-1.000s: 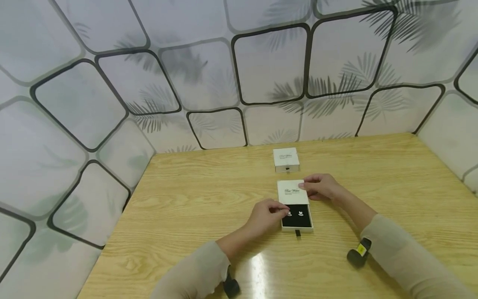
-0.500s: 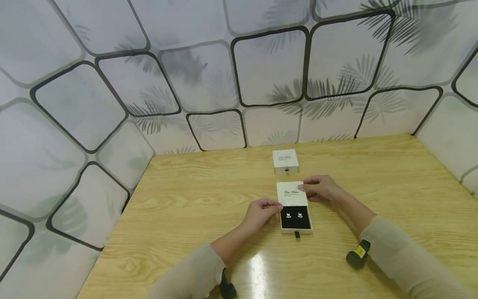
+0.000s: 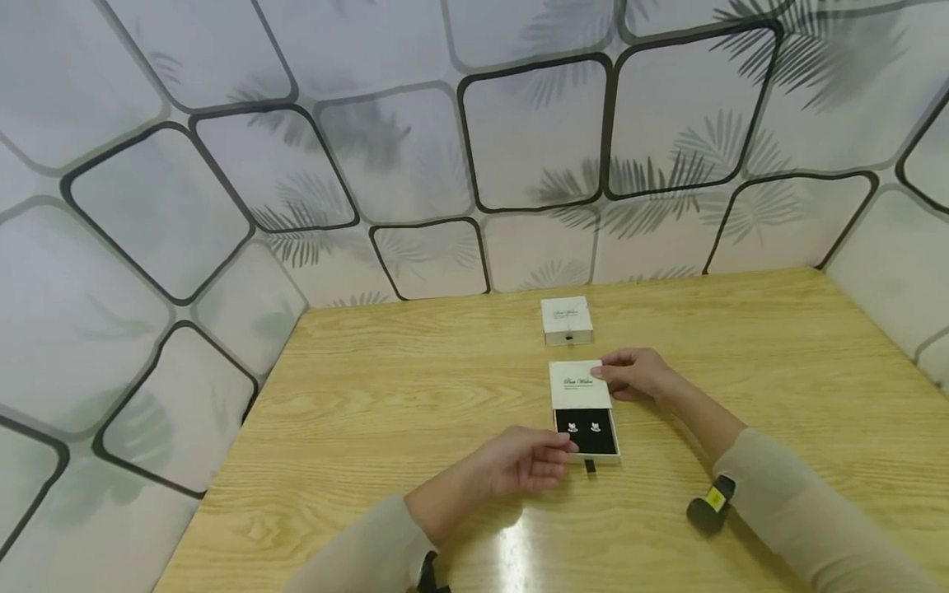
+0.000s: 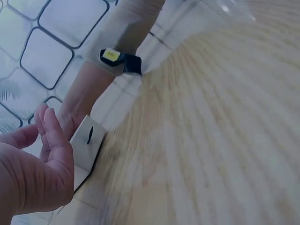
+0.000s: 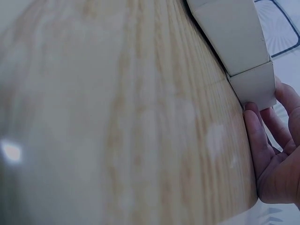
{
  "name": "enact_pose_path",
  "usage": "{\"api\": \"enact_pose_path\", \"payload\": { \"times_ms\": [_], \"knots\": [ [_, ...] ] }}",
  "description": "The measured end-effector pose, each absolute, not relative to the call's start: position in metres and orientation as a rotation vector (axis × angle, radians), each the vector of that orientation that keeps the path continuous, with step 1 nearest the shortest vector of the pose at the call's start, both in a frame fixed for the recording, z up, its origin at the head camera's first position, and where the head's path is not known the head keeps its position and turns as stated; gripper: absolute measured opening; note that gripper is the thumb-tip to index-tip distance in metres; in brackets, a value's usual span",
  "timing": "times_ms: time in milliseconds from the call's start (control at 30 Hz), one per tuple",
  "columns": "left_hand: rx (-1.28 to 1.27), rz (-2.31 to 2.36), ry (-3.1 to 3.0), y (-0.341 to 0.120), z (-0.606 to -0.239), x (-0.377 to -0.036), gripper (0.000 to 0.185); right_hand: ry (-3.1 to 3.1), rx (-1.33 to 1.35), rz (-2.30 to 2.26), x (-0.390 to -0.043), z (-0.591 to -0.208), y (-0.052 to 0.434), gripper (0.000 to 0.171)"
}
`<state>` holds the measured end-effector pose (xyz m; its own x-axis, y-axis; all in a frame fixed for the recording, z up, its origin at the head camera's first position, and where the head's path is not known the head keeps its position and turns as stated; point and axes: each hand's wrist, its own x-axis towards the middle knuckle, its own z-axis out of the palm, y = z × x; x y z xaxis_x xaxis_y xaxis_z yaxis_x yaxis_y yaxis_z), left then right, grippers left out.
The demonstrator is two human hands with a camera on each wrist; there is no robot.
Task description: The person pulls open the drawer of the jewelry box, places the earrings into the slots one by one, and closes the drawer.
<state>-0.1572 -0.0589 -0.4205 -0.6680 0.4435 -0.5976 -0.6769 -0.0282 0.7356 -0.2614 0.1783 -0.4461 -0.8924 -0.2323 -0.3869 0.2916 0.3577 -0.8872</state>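
Observation:
A white jewelry box (image 3: 580, 397) lies on the wooden table with its drawer (image 3: 604, 458) slid out toward me. Two small pale earrings (image 3: 596, 427) sit on the drawer's black insert, and a black pull tab (image 3: 590, 467) sticks out in front. My right hand (image 3: 639, 375) pinches the far right corner of the printed sleeve, thumb on top; in the right wrist view its fingertips (image 5: 255, 117) are against the box's end. My left hand (image 3: 522, 463) is at the drawer's front left corner, fingers loosely bent and holding nothing. In the left wrist view, the left hand (image 4: 40, 173) overlaps part of the box (image 4: 89, 147).
A second white box (image 3: 567, 318), closed, with the same kind of print, stands just behind the first. The wooden table (image 3: 371, 387) stretches to both sides and meets a patterned backdrop (image 3: 415, 165) at the back and sides.
My left hand has moved from over the left earring to the sleeve's left edge, then down toward the drawer's front corner. My right hand stays on the sleeve.

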Motion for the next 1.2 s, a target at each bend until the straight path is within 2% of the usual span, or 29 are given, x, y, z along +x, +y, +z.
{"api": "enact_pose_path", "payload": {
  "times_ms": [333,767,1200],
  "knots": [
    [-0.258,1.743,1.238,-0.057,-0.419,-0.141,0.036,2.161,0.049,-1.557,-0.261,-0.444,0.179,0.068],
    [-0.454,1.878,1.06,-0.041,-0.425,-0.123,0.034,2.167,0.058,-1.547,-0.263,-0.444,0.178,0.066],
    [-0.578,1.942,0.964,-0.02,-0.426,-0.131,0.031,2.161,0.055,-1.551,-0.262,-0.444,0.178,0.064]
  ]
}}
